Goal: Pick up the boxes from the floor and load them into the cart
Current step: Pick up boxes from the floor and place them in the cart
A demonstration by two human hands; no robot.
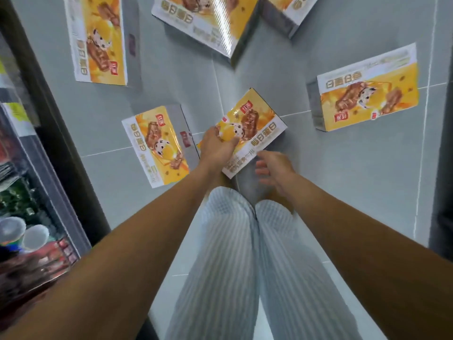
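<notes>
Several yellow-and-white snack boxes lie scattered on the grey tiled floor. The nearest box (255, 128) is straight ahead of my knees, tilted up off the floor. My left hand (218, 146) grips its near left end, thumb across the printed top. My right hand (274, 170) hovers just off the box's near right corner, fingers spread and relaxed, holding nothing. A second box (157, 146) lies flat just left of my left hand. No cart shows in this view.
Other boxes lie at the right (367, 92), far left (98, 38) and top centre (208, 20), with another cut off at the top right (289, 11). A dark-framed shelf of goods (31, 192) lines the left side. A dark upright edge (443, 168) stands at the right.
</notes>
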